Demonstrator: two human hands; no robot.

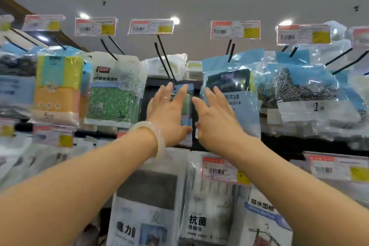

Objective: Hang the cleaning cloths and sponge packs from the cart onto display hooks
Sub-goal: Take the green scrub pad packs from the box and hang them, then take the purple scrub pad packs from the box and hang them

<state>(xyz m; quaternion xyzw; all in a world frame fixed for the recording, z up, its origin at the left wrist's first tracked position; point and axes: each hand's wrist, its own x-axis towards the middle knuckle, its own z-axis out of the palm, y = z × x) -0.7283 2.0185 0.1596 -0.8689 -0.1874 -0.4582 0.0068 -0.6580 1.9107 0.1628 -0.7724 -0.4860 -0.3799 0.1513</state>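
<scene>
Head view: left hand presses a sponge pack with flat fingers, seating it on the hook above; right hand, open, hovers beside.

I count two hands raised in front of me, my left hand and my right hand, with one pale bangle on the left wrist and one ring on a left finger. Between them sits one small blue-topped pack. Along the top row I see seven price tags, some cut off at the edges. One double black hook stands bare in the middle. Three bright ceiling lights show above. The packs hanging in the rows overlap too much for a sure count.
</scene>
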